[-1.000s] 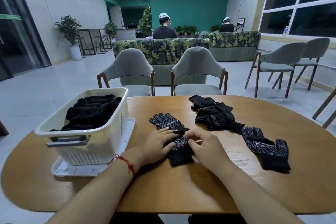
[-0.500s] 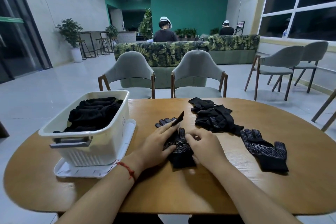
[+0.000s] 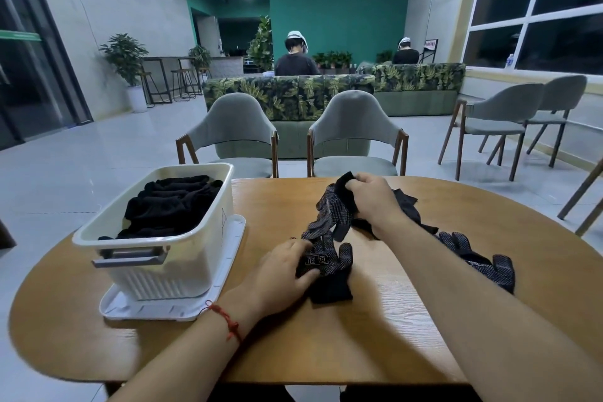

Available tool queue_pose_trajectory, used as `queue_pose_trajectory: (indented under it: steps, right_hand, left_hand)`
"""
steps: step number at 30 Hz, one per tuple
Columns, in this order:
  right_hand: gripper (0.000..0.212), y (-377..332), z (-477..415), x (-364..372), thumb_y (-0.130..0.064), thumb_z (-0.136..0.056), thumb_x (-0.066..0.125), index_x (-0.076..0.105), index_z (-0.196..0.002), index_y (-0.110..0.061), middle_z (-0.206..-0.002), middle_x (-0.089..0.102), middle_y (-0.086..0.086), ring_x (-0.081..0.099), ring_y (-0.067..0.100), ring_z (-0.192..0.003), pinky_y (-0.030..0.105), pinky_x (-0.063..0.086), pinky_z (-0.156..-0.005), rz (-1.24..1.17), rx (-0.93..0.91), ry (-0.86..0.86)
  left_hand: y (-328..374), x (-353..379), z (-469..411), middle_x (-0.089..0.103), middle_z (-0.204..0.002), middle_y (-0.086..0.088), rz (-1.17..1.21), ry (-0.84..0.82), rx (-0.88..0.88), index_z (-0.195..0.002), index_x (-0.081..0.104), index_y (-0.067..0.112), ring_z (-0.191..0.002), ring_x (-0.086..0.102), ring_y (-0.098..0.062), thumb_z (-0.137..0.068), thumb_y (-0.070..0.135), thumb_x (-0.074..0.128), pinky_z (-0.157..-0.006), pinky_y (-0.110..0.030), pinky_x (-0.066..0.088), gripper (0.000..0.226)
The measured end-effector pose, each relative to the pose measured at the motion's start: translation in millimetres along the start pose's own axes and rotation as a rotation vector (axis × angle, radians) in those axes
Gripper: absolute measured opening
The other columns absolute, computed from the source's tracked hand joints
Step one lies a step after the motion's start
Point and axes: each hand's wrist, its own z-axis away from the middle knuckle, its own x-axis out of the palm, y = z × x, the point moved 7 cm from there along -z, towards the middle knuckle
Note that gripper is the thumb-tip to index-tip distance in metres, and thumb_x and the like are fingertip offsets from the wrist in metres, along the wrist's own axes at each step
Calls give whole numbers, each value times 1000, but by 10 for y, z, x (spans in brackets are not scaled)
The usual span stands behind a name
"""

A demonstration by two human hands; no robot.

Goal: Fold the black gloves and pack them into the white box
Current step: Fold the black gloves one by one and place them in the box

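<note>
Head view: we are looking down on a wooden table [image 3: 359, 346]. At its nine o'clock the white box [image 3: 169, 268] is standing on a white lid [image 3: 230, 274], and folded gloves [image 3: 169, 206] are lying inside it as a dark heap. Moving right, the left hand [image 3: 280, 274], with a red string [image 3: 225, 320] at its wrist, is resting near the table's middle. Its fingers are lightly bent and a little apart, and with the thumb they are pressing down on the left edge of the flat glove [image 3: 331, 277], which is lying dotted side up with its cuff toward six o'clock. Above it, toward twelve o'clock, the lifted glove [image 3: 329, 212] is hanging dotted side toward us, and its lower end is reaching the flat glove's fingers. The right hand [image 3: 375, 199] is gripping its cuff, fingers curled tight together around the black fabric. Behind that hand and wrist, a loose pile of gloves [image 3: 408, 206] is lying on the table toward one o'clock. At three o'clock, partly behind the right forearm, we are seeing a single glove [image 3: 483, 263] lying flat, apart from both hands.
</note>
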Motion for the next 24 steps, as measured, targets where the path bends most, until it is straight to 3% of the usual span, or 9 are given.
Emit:
queue_pose_trajectory:
  steps: [3, 6, 8, 10, 11, 14, 18, 21, 24]
  right_hand:
    - [24, -223, -95, -68, -34, -85, 56, 77, -95, -40, -91, 80, -9, 75, 24, -98, 55, 60, -96, 184, -149, -50]
    - [18, -438, -126, -20, -32, -96, 56, 74, -98, -35, -92, 79, -6, 74, 27, -96, 55, 61, -92, 307, -254, -142]
    - [18, -555, -156, 13, -28, -105, 56, 73, -101, -32, -94, 78, -5, 73, 23, -92, 39, 62, -81, 390, -306, -185]
    - [17, -648, -183, 62, -28, -109, 55, 72, -107, -33, -99, 76, -10, 69, 13, -91, 17, 48, -71, 543, -367, -223]
    - [18, -683, -186, 107, -29, -109, 55, 72, -109, -34, -103, 75, -12, 67, 11, -93, 16, 44, -70, 625, -392, -268]
    - [20, -717, -193, 306, -32, -110, 53, 70, -113, -42, -110, 71, -12, 65, 15, -102, 30, 46, -80, 866, -435, -447]
    - [21, -798, -263, 389, -31, -109, 52, 71, -114, -40, -109, 73, -7, 66, 20, -102, 40, 55, -90, 944, -460, -447]
    - [22, -821, -322, 432, -34, -108, 50, 69, -113, -43, -107, 74, -7, 67, 21, -99, 47, 58, -91, 997, -483, -405]
    - [24, -884, -327, 411, -35, -108, 44, 65, -116, -45, -109, 74, -7, 67, 24, -98, 48, 59, -87, 988, -536, -279]
  left_hand:
    - [-120, 15, 51, 46, -160, 10, -117, -162, -8, -152, 49, 32, -148, 40, -13, -99, 63, 46, -123, -39, 28, 62]
    - [-61, -129, -13, 56, -149, 7, -45, -172, -62, -148, 54, 26, -139, 49, -17, -98, 55, 48, -119, -41, 34, 58]
    - [80, -188, -145, 60, -141, 0, 36, -100, -94, -141, 59, 19, -133, 53, -22, -103, 43, 51, -114, -38, 38, 46]
    - [285, -117, -289, 53, -152, -6, 1, -92, -82, -143, 57, 15, -144, 45, -25, -107, 38, 50, -120, -36, 33, 44]
    - [377, -27, -340, 44, -161, -8, -24, -124, -92, -148, 52, 15, -152, 35, -27, -108, 43, 47, -125, -38, 27, 49]
    - [400, 281, -369, 13, -176, -9, -133, -267, -195, -163, 27, 24, -163, 3, -29, -102, 68, 31, -130, -54, 7, 75]
    - [324, 441, -359, -4, -177, -7, -195, -320, -238, -169, 4, 34, -163, -7, -32, -98, 78, 23, -129, -57, -10, 85]
    - [311, 453, -369, 1, -177, -7, -154, -297, -239, -168, 10, 34, -163, -7, -32, -100, 74, 22, -129, -57, -7, 79]
    - [293, 262, -346, 22, -173, -6, -87, -166, -201, -162, 32, 27, -161, 12, -28, -107, 62, 27, -130, -52, 8, 66]
